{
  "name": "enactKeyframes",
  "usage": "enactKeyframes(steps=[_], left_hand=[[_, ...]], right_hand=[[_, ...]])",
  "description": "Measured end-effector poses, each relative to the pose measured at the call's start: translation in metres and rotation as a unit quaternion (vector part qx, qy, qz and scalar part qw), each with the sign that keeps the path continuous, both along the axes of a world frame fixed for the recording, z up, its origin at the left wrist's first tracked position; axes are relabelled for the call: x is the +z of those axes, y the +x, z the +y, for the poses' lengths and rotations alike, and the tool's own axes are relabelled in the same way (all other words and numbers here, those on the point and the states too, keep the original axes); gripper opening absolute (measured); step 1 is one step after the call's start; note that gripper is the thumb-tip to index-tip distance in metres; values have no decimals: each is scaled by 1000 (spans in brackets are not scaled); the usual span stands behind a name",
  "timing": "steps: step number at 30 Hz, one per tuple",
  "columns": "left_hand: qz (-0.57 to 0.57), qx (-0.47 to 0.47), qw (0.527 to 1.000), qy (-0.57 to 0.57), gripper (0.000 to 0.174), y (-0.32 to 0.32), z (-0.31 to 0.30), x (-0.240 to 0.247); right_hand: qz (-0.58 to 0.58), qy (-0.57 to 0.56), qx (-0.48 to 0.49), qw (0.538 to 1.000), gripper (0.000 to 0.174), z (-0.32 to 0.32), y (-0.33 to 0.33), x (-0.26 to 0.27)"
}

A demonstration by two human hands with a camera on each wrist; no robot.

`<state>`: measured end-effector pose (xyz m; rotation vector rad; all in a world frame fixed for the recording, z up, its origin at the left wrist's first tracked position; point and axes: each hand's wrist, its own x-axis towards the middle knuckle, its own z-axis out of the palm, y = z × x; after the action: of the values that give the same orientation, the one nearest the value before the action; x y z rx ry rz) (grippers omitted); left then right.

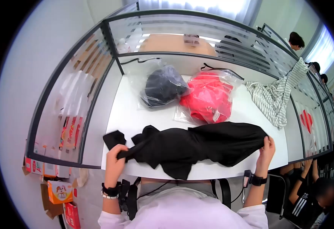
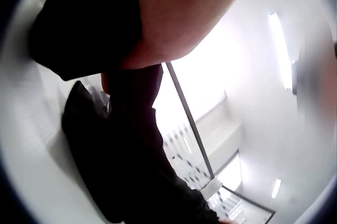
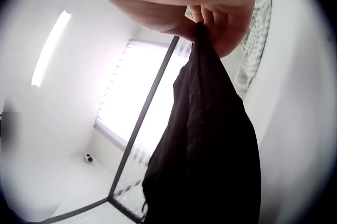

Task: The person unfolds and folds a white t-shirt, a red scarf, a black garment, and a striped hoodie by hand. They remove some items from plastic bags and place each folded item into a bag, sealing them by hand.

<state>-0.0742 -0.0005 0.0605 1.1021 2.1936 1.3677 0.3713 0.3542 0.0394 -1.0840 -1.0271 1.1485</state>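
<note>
A black cloth garment (image 1: 174,147) stretches sideways between both hands over the front of the white table, its middle bunched and one corner hanging toward the front edge. At its left end my left hand (image 1: 115,160) grips a gathered part, and a flap sticks out past the fingers; in the left wrist view the cloth (image 2: 131,155) runs down from the hand (image 2: 179,13). My right hand (image 1: 266,150) pinches the far right end. In the right wrist view, thumb and fingers of that hand (image 3: 210,8) nip the edge of the cloth (image 3: 210,145), which drapes below.
Behind the garment on the table (image 1: 123,118) lie a clear bag with dark cloth (image 1: 161,87) and another with red cloth (image 1: 209,97). Striped cloth (image 1: 272,97) hangs over the right partition. Framed panels (image 1: 197,57) enclose the desk. Boxes (image 1: 60,191) stand lower left; a person (image 1: 315,194) sits lower right.
</note>
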Motion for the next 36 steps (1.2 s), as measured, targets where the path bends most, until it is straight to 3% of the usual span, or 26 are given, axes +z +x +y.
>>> enactKeyframes(steps=[2, 3, 4, 6, 8, 9, 10, 12, 14, 15, 16, 18, 20, 22, 23, 24, 26, 30, 31, 33, 36], left_hand=[[9, 131, 988, 79, 12, -3, -9, -9], [-79, 189, 975, 80, 15, -17, -21, -19], [-173, 265, 942, 112, 17, -11, -14, 2], [-279, 208, 912, 218, 14, -24, -11, 16], [-325, 270, 843, 333, 8, -26, 15, 35], [-310, 243, 847, 358, 7, -42, 17, 31], [-312, 187, 843, 397, 8, -56, 13, 32], [-307, 145, 814, 472, 21, -53, 29, 58], [-199, 68, 869, 448, 40, -40, 51, 88], [-101, 26, 918, 383, 60, -36, 59, 93], [64, 92, 968, 225, 61, -29, 64, 97], [308, 148, 940, 5, 57, -28, 65, 69], [368, 152, 913, -91, 37, -1, 68, 58], [333, 17, 941, -52, 26, 25, 64, 44], [257, -101, 960, -57, 24, 39, 58, 40], [247, -195, 949, -26, 24, 55, 60, 36], [192, -317, 929, -17, 34, 81, 65, 20], [222, -311, 922, -60, 45, 104, 81, 1], [258, -294, 917, -81, 48, 103, 87, -3], [279, -259, 924, -43, 40, 101, 102, -10], [305, -248, 919, -23, 28, 98, 114, 0]], right_hand=[[6, 15, -87, 996, 13, 24, 29, -5], [11, 25, -66, 997, 12, 34, 48, -6], [50, 18, -68, 996, 13, 35, 42, 10], [118, -2, 9, 993, 15, 55, 54, 9], [161, -33, 23, 986, 15, 71, 58, 14], [184, 6, 20, 983, 14, 97, 85, 1], [162, 72, 38, 983, 12, 75, 51, 37], [102, 122, 41, 986, 24, 95, 67, 42], [16, 198, 28, 980, 39, 53, -1, 87], [-22, 172, 40, 984, 48, 42, -11, 92], [-51, 148, 37, 987, 48, 40, -12, 87], [-161, 141, 38, 976, 47, 27, -21, 74], [-201, 133, 74, 968, 26, 1, -33, 62], [-252, 109, 198, 941, 18, -43, -61, 69], [-336, 132, 289, 887, 21, -63, -73, 73], [-367, 139, 389, 833, 24, -81, -85, 80], [-380, 111, 539, 744, 28, -104, -99, 70], [-424, 209, 551, 688, 25, -136, -122, 50], [-424, 212, 549, 689, 25, -140, -125, 50], [-423, 218, 499, 724, 33, -147, -130, 50], [-456, 224, 439, 741, 49, -154, -132, 39]])
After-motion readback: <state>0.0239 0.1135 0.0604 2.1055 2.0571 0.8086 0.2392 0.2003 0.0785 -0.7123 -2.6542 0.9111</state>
